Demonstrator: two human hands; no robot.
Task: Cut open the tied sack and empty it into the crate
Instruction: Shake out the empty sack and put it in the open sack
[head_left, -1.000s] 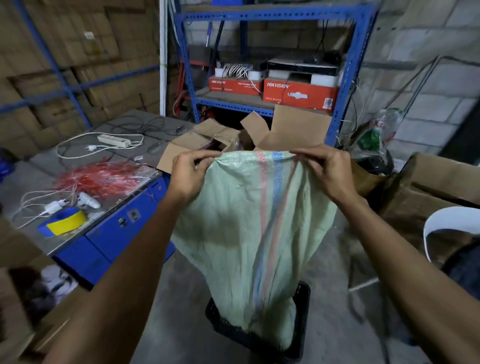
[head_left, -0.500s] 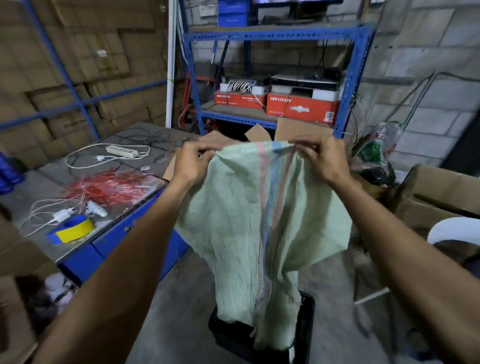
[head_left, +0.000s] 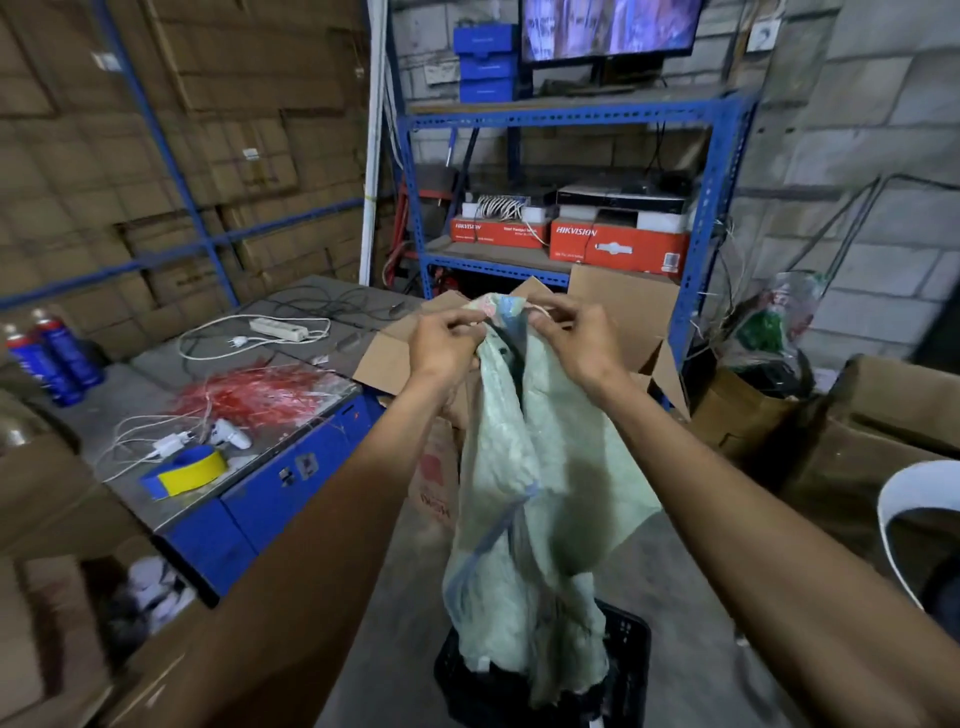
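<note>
Dim, flat indoor light on my feed; source not visible. Brightest spot is the monitor at 12 o'clock, slightly blown out. Soft shadow on the floor at 5 o'clock. Heavy wide-angle bowing plus blur at 7–9 o'clock edges; centre reasonably sharp.

Hanging sack covers the crate; bare floor lies left.

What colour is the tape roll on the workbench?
Blue and yellow; the tape roll shows best in the head view, the only one.
</note>
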